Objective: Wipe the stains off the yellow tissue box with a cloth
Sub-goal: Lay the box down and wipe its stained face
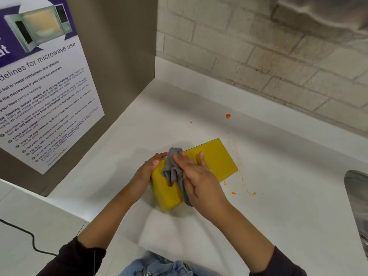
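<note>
Your yellow tissue box [217,160] lay on the white counter [278,206], near the front edge. Your left hand [148,168] gripped the box's left end. Your right hand [196,176] pressed the grey cloth [173,168] flat on top. Orange spots [228,116] sat on the counter just beside the box. If the box slid there, I think it could get dirty again.

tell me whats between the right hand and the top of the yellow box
The grey cloth lies there: in the head view the right hand presses it flat against the top of the yellow tissue box, while the left hand steadies the box's near end.
</note>
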The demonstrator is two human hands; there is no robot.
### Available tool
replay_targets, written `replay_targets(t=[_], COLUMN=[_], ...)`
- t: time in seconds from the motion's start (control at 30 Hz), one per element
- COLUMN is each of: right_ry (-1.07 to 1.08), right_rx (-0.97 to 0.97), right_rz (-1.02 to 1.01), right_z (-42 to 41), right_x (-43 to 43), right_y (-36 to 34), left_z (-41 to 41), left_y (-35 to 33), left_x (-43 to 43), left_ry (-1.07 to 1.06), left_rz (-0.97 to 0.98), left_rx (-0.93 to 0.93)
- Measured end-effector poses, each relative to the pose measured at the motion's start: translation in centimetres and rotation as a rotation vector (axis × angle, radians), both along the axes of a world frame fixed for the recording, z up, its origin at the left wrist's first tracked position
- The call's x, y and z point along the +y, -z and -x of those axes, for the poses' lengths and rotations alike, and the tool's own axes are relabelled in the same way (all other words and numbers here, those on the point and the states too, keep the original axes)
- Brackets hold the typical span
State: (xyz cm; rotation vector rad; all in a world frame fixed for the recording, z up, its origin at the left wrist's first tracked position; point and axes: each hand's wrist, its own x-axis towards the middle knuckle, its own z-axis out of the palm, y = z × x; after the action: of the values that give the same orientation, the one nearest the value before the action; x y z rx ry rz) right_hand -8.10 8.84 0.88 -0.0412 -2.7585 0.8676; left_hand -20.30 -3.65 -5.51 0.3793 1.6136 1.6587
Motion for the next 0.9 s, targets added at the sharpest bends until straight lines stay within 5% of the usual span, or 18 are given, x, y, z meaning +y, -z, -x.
replay_targets(t=[0.3,0.6,0.9], right_ry=[0.205,-0.092,0.094], right_rx=[0.086,0.017,0.046], right_rz=[0.048,0.029,0.059], right_z=[0.0,-0.9,0.4], right_x=[0.5,0.8,-1.0], right_y=[0.1,0.1,0.0], left_z=[-0.2,0.1,0.0], left_y=[-0.4,0.0,0.5], left_x=[0.3,0.0,-0.2], left_ry=[-0.010,-0.003,0.005], left_rz=[0.018,0.017,0.059], left_rx=[-0.012,0.004,0.024])
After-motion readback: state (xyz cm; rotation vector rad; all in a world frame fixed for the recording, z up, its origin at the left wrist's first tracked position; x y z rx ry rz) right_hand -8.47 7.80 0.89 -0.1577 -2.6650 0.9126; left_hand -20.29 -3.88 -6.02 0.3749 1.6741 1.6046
